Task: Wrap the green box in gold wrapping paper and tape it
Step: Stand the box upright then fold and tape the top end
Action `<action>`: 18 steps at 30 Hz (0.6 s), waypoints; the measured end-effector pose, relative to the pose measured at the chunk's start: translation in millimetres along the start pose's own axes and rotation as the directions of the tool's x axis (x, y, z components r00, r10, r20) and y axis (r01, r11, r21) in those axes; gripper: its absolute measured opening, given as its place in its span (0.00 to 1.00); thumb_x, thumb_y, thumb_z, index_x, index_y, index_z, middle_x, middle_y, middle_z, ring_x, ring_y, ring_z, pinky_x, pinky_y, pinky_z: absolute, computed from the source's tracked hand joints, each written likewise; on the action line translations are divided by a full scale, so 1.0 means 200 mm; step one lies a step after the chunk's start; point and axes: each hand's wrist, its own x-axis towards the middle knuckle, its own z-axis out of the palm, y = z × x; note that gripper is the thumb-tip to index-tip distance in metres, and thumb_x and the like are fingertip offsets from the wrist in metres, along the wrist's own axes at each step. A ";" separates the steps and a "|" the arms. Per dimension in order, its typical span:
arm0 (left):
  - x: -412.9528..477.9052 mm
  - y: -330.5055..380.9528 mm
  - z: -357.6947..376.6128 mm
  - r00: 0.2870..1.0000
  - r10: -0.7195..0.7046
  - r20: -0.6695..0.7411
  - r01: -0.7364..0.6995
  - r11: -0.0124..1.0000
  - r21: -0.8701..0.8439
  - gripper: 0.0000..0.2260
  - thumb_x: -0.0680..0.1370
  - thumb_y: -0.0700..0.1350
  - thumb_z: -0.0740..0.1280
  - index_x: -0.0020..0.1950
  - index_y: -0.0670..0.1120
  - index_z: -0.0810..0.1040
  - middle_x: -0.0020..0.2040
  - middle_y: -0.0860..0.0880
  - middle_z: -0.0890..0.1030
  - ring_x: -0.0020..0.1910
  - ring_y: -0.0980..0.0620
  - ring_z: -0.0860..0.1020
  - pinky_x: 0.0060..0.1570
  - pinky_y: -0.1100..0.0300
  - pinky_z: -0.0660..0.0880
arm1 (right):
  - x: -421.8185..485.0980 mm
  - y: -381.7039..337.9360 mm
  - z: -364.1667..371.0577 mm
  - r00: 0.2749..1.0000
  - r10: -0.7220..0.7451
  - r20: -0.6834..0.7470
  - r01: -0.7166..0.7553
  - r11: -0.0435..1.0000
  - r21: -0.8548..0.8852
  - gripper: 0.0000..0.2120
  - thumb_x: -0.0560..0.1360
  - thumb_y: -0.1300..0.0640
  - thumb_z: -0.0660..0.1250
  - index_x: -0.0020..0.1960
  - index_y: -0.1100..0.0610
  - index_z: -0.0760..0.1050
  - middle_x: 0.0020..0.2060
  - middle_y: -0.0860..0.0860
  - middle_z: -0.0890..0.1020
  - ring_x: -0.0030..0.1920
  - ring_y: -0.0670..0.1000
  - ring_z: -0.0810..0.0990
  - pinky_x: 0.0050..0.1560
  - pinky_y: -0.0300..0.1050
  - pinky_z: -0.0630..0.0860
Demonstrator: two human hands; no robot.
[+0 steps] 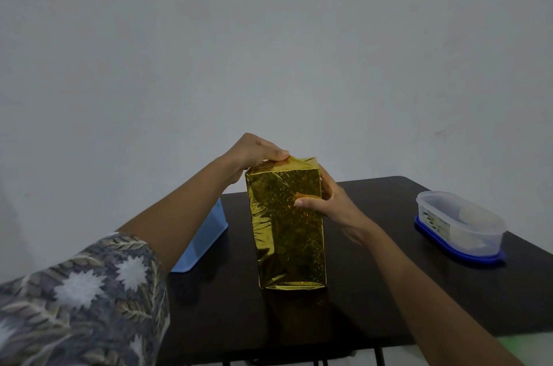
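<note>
Dark glossy table (389,275) stood against a plain pale wall (269,36). The box (290,246) stood upright near the table's middle, every visible face covered in gold paper (299,166). Your left hand (254,153) pinched the paper at the box's top left edge. Your right hand (329,201) gripped the box's right side, thumb across the front face. A light blue tub (206,234) sat left of the box, partly hidden behind your left forearm and patterned sleeve (83,290). A clear container (460,222) on a blue lid (457,252) sat well apart, near the table's right edge; contents too blurred to tell.
</note>
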 end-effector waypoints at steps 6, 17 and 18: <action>-0.02 -0.03 0.02 1.000 0.003 -0.017 -0.004 1.000 -0.012 0.17 0.72 0.47 0.73 0.59 0.44 0.80 0.56 0.45 0.81 0.53 0.48 0.78 0.48 0.60 0.77 | -0.01 -0.01 0.00 1.000 0.013 0.010 -0.013 1.000 -0.008 0.40 0.62 0.51 0.73 0.71 0.44 0.60 0.58 0.42 0.74 0.57 0.42 0.73 0.48 0.32 0.75; 0.00 0.03 -0.02 0.901 -0.422 0.103 0.425 0.905 0.002 0.17 0.69 0.51 0.75 0.50 0.44 0.76 0.51 0.44 0.77 0.55 0.42 0.77 0.58 0.40 0.73 | 0.11 -0.28 -0.01 0.969 0.246 0.004 -0.246 0.968 0.041 0.43 0.68 0.27 0.57 0.76 0.49 0.56 0.74 0.50 0.61 0.74 0.53 0.59 0.72 0.62 0.56; 0.00 0.03 -0.02 0.900 -0.424 0.103 0.427 0.904 -0.005 0.16 0.69 0.50 0.75 0.48 0.43 0.75 0.48 0.44 0.77 0.51 0.42 0.77 0.58 0.40 0.73 | 0.13 -0.31 0.01 0.965 0.261 -0.013 -0.260 0.964 0.059 0.38 0.72 0.32 0.58 0.75 0.52 0.58 0.71 0.51 0.66 0.71 0.54 0.64 0.69 0.58 0.64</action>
